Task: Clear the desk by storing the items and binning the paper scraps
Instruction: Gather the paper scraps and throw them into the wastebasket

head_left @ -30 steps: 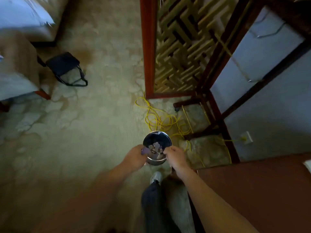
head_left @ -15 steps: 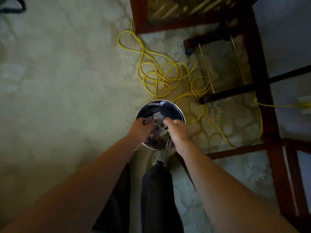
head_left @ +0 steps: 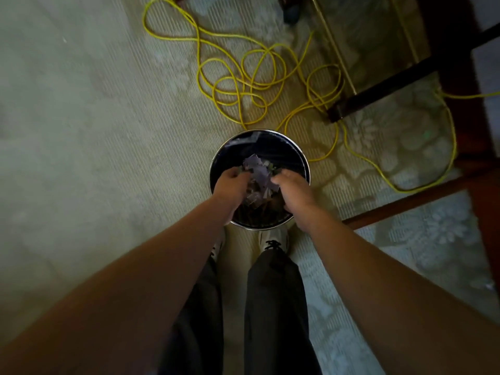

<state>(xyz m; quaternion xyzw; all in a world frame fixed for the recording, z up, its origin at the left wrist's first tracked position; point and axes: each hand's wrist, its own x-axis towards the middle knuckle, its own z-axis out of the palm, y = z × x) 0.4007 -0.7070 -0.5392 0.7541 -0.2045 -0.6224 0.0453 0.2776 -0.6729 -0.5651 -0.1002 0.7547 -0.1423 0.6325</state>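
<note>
A round metal bin (head_left: 299,151) with a dark liner stands on the carpet just in front of my feet. Both of my hands are over its opening. My left hand (head_left: 230,186) and my right hand (head_left: 296,192) are cupped toward each other, fingers curled around a bunch of pale purple-grey paper scraps (head_left: 259,175) held between them. The scraps sit above the bin's inside, and some lower pieces hang down between my palms. The bottom of the bin is dark and I cannot tell what lies there.
A tangled yellow cable (head_left: 243,79) lies on the patterned carpet beyond the bin and runs off to the right. Dark wooden furniture legs and rails (head_left: 378,90) stand at the upper right. My shoes (head_left: 273,239) touch the bin's near side.
The view has dropped and closed in on the bin. My hands have moved a little apart over the opening, and the scraps show more between them.
</note>
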